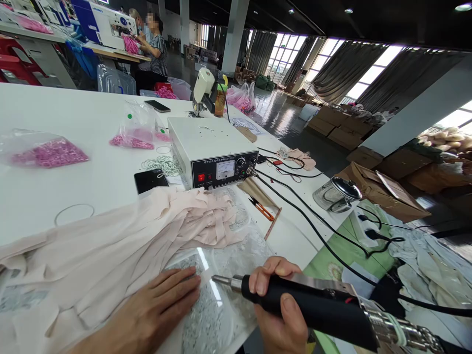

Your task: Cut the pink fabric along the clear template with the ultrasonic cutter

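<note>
My right hand is wrapped round a black handheld ultrasonic welder, whose metal tip points left just above a clear plastic sheet. My left hand lies flat, fingers stretched out, on pale pink fabric strips. Its fingertips end a short way left of the welder's tip. More of the strips are heaped behind my hands, on the speckled surface under the plastic. The part of the fabric under my left palm is hidden.
A white control box stands behind the fabric, with black cables running right. Orange-handled thread snips, a glass mug, a dark phone and bags of pink pieces lie about the white table.
</note>
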Tool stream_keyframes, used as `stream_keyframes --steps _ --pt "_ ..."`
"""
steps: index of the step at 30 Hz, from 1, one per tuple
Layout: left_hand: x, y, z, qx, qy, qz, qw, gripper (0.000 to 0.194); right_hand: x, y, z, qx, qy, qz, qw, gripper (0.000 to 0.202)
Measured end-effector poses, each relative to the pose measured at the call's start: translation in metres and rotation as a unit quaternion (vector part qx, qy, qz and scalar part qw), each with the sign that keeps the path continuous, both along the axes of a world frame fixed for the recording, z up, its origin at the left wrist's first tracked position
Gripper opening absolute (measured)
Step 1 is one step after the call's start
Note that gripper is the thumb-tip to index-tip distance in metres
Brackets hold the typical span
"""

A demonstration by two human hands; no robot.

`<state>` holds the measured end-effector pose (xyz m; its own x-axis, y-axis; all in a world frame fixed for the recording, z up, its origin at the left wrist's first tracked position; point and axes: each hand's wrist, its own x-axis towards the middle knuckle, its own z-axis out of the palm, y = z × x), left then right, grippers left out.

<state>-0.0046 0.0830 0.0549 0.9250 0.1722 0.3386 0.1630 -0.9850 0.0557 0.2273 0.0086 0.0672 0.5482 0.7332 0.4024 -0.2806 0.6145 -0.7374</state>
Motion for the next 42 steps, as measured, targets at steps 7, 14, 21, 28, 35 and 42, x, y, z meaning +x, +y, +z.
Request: stream_keyframes --steps 7,14,21,28,35,42 --pt "0.005 0.001 0.006 0.028 -0.047 -0.001 0.998 0.047 -0.001 0.002 0.001 0.002 -0.006 0.004 1.000 0.015" --pt "0.002 0.000 0.004 -0.009 -0.017 0.002 1.000 0.048 0.001 -0.002 -0.001 -0.008 -0.055 0.019 0.998 0.010" --pt "-0.002 0.001 0.001 -0.005 0.009 0.002 1.000 0.051 0.000 0.001 0.001 -0.008 -0.068 0.016 0.998 0.011" --pt "-0.003 -0.006 -0.015 -0.030 0.007 0.021 0.999 0.052 -0.003 0.011 0.003 0.001 -0.051 -0.005 0.999 0.011" --pt "0.001 -0.008 -0.020 -0.071 -0.045 0.022 0.996 0.048 -0.002 0.012 -0.001 -0.005 -0.068 -0.007 0.998 0.011" --pt "0.002 -0.007 -0.017 -0.088 -0.054 0.019 0.994 0.049 -0.001 0.012 0.002 -0.017 -0.100 -0.008 0.995 0.010"
